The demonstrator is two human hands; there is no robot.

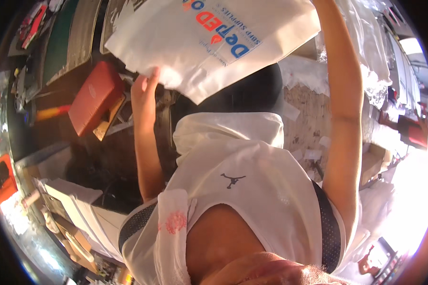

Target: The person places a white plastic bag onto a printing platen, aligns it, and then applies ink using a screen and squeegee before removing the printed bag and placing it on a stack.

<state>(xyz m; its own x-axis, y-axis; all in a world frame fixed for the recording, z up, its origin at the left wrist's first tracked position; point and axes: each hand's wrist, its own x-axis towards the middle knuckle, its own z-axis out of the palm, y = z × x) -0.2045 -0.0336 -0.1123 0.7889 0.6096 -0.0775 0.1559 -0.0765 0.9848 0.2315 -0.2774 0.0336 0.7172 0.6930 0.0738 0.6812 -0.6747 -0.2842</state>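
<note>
A white printed bag [171,28] with blue and red lettering is spread out in front of me at the top of the view. My left hand [146,88] pinches its near left edge, with the thumb lying along the material. Toward the bag's far right edge reaches my right arm, and only the base of my right hand [322,3] shows at the frame's upper border. The fingers of that hand are cut off, so its grip is hidden.
Left of my left hand lies a red box [94,97] on a dark surface. A green panel [58,45] stands at the far left. White material [366,42] is heaped beyond my right arm, over a worn, stained tabletop [304,114]. Another person [411,128] is at the far right.
</note>
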